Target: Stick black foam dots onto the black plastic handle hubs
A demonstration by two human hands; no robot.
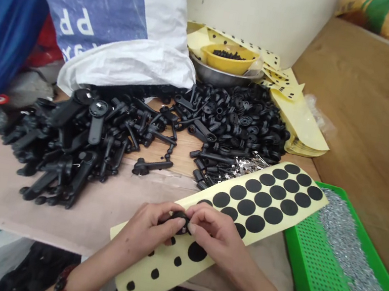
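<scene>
My left hand point(150, 225) and my right hand point(215, 232) meet over the near end of a yellow sticker sheet point(279, 220). Together their fingertips pinch a small round black plastic part point(181, 219). The sheet lies slantwise on the table and carries several black round stickers point(270, 194); its near end shows only small black dots. A bead bracelet is on my left wrist.
Heaps of black plastic handles point(74, 144) and round black parts point(244, 119) cover the table's middle. A white woven sack point(113, 26) stands behind. A yellow bowl point(228, 57) in a steel dish sits at the back. A green tray point(318, 273) of small metal pieces lies right.
</scene>
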